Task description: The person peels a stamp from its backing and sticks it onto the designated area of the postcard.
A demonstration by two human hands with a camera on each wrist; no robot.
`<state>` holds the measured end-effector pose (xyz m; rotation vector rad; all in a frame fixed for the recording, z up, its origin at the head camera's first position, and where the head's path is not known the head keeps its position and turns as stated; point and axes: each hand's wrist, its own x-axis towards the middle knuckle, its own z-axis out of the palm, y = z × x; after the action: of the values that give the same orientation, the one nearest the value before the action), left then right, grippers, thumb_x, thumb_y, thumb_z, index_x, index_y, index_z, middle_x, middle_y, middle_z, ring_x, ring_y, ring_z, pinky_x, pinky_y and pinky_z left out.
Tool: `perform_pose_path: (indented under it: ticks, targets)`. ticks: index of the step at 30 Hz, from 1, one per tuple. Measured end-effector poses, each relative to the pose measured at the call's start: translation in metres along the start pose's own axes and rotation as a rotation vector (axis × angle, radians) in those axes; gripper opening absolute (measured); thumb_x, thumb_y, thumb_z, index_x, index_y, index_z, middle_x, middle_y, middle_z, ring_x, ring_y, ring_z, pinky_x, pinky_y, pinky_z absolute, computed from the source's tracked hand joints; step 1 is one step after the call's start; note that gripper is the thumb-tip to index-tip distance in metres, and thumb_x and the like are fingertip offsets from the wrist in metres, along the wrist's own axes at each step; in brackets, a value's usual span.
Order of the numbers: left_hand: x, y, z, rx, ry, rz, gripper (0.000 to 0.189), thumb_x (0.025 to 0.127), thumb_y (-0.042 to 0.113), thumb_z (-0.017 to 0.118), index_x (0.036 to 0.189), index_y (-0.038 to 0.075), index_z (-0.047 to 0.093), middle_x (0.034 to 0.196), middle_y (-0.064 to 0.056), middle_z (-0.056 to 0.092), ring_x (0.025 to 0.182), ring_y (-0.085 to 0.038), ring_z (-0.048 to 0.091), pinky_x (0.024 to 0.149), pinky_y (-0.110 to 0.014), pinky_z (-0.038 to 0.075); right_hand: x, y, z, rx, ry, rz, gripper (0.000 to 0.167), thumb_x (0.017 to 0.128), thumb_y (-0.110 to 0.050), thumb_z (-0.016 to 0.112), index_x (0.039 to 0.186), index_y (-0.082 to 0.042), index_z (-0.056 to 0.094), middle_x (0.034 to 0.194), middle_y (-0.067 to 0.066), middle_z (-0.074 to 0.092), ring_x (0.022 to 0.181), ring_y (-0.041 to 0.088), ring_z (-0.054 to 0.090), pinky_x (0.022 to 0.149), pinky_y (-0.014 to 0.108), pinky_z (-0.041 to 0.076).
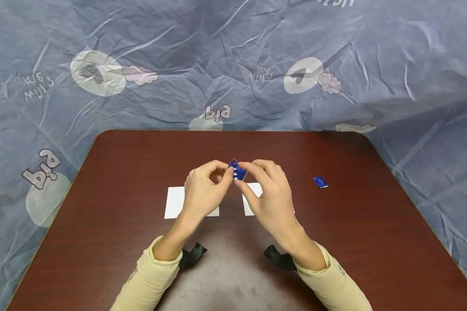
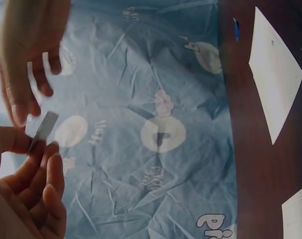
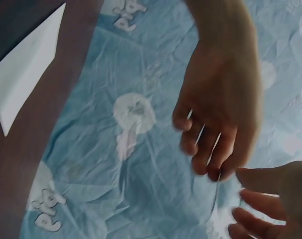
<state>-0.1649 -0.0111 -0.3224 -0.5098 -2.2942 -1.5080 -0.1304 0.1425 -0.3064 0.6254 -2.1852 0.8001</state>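
Pinching a blue packet (image 1: pixel 240 173), left fingers (image 1: pixel 226 178) slant its long axis toward right fingers (image 1: pixel 254 169), whose hold is unclear.

The place looks like a makeshift work corner, home or office unclear: a creased, cartoon-printed blue sheet (image 1: pixel 225 47) hangs as a backdrop behind and beside a brown table (image 1: pixel 140 155)

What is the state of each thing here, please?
Held blue packet: pinched by the left hand; sealed or torn unclear.
Right hand: at this packet; grip unclear.
Other blue packet: lying on the table.
Left white sheet: lying flat.
Right white sheet: lying flat.
Cloth: wrinkled.
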Motion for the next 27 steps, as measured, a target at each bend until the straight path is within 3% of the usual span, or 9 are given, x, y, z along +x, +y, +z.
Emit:
perform_pose_path:
  ticks: [3, 6, 9, 13, 16, 21, 24, 27]
  targets:
    - [0.000, -0.002, 0.001, -0.013, 0.043, 0.001, 0.009, 0.085, 0.013, 0.064, 0.080, 0.011, 0.071, 0.063, 0.006, 0.059, 0.053, -0.012, 0.053, 0.048, -0.031, 0.039, 0.001, -0.005, 0.006, -0.038, -0.036, -0.065, 0.038, 0.076, -0.002, 0.079, 0.112, 0.001, 0.067, 0.106, 0.012, 0.062, 0.092, 0.029, 0.057, 0.080, 0.036, 0.046]
    - [-0.001, -0.002, 0.001, -0.047, 0.062, -0.005, 0.010, 0.084, 0.012, 0.063, 0.078, 0.011, 0.070, 0.064, 0.006, 0.061, 0.049, -0.015, 0.051, 0.045, -0.029, 0.038, 0.001, -0.006, 0.012, -0.055, -0.062, -0.076, 0.037, 0.078, 0.000, 0.077, 0.113, 0.003, 0.066, 0.109, 0.013, 0.064, 0.096, 0.029, 0.060, 0.084, 0.034, 0.049]
    - [-0.001, -0.002, 0.002, -0.083, 0.076, 0.013, 0.010, 0.084, 0.011, 0.062, 0.077, 0.010, 0.070, 0.067, 0.004, 0.064, 0.046, -0.016, 0.049, 0.043, -0.026, 0.036, 0.000, -0.007, 0.015, -0.064, -0.047, -0.080, 0.036, 0.079, 0.003, 0.075, 0.113, 0.005, 0.066, 0.107, 0.014, 0.067, 0.094, 0.028, 0.063, 0.083, 0.034, 0.051]
    - [-0.001, -0.002, 0.002, -0.164, 0.072, 0.087, 0.012, 0.087, 0.013, 0.061, 0.081, 0.006, 0.068, 0.073, 0.000, 0.067, 0.052, -0.016, 0.054, 0.047, -0.024, 0.040, 0.001, -0.007, 0.015, -0.022, 0.007, -0.090, 0.035, 0.080, 0.006, 0.072, 0.114, 0.005, 0.066, 0.103, 0.014, 0.069, 0.085, 0.025, 0.067, 0.076, 0.034, 0.053]
    - [-0.001, -0.001, 0.004, -0.223, 0.054, 0.147, 0.018, 0.090, 0.019, 0.059, 0.085, 0.003, 0.067, 0.079, -0.003, 0.067, 0.063, -0.015, 0.059, 0.055, -0.025, 0.046, 0.000, -0.004, 0.015, 0.032, 0.067, -0.090, 0.031, 0.079, 0.008, 0.072, 0.110, 0.005, 0.068, 0.098, 0.013, 0.070, 0.078, 0.024, 0.068, 0.069, 0.034, 0.055]
    - [-0.001, -0.001, 0.006, -0.263, 0.062, 0.202, 0.023, 0.092, 0.024, 0.057, 0.087, 0.003, 0.065, 0.085, -0.004, 0.064, 0.073, -0.015, 0.057, 0.065, -0.028, 0.047, 0.000, 0.003, 0.016, 0.152, 0.138, -0.045, 0.020, 0.080, 0.010, 0.069, 0.100, 0.005, 0.070, 0.090, 0.012, 0.071, 0.075, 0.022, 0.069, 0.068, 0.032, 0.055]
    - [-0.001, -0.001, 0.007, -0.283, 0.078, 0.208, 0.022, 0.091, 0.023, 0.058, 0.094, 0.003, 0.064, 0.089, -0.004, 0.063, 0.078, -0.016, 0.056, 0.068, -0.031, 0.045, 0.000, 0.004, 0.014, 0.285, 0.135, 0.028, 0.016, 0.083, 0.009, 0.066, 0.098, 0.006, 0.068, 0.089, 0.012, 0.071, 0.078, 0.021, 0.070, 0.070, 0.031, 0.055]
    - [-0.001, 0.000, 0.008, -0.338, 0.052, 0.173, 0.024, 0.090, 0.020, 0.060, 0.105, 0.002, 0.061, 0.096, -0.005, 0.062, 0.087, -0.017, 0.057, 0.072, -0.034, 0.045, 0.000, 0.003, 0.011, 0.461, 0.096, 0.142, 0.014, 0.086, 0.009, 0.064, 0.099, 0.008, 0.066, 0.091, 0.014, 0.071, 0.082, 0.019, 0.070, 0.073, 0.032, 0.055]
